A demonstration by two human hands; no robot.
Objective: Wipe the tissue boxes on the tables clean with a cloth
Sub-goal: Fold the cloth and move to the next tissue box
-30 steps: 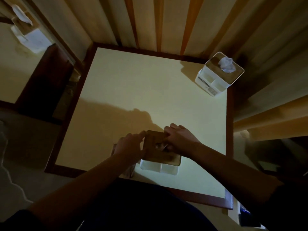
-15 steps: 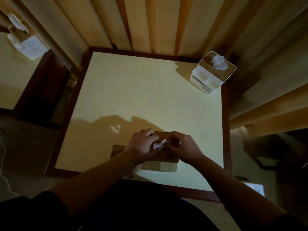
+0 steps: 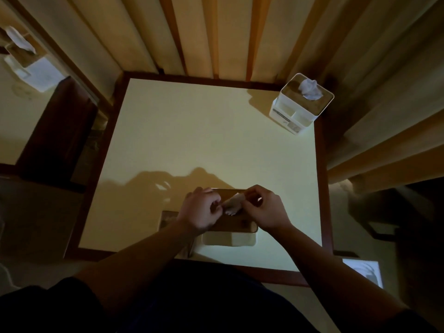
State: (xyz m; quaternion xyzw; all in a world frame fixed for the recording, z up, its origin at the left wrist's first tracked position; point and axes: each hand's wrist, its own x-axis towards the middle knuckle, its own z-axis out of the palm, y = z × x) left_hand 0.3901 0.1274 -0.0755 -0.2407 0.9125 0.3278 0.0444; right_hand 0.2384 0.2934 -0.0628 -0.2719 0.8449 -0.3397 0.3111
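Tissue boxes are seen in three places across the dim scene. At the far left, on a neighbouring table, a white tissue box with a sheet standing out of its top is partly cut off by the frame edge. A dark wooden chair back is seen between that table and the main table, which has a pale top and a dark wood border. Near the front edge of the main table, a flat brown object is partly covered by the left forearm; what it is cannot be told. Beside it stands the near tissue box, white with a wood-coloured lid. Above that lid, the left hand is held with its fingers curled, pinching one end of a white tissue. The other end of the tissue is pinched by the right hand, its fingers likewise curled. Whether a cloth is held cannot be told. At the far right corner of the table, a second white box with a crumpled tissue rising from its lid is set against the slatted wall.
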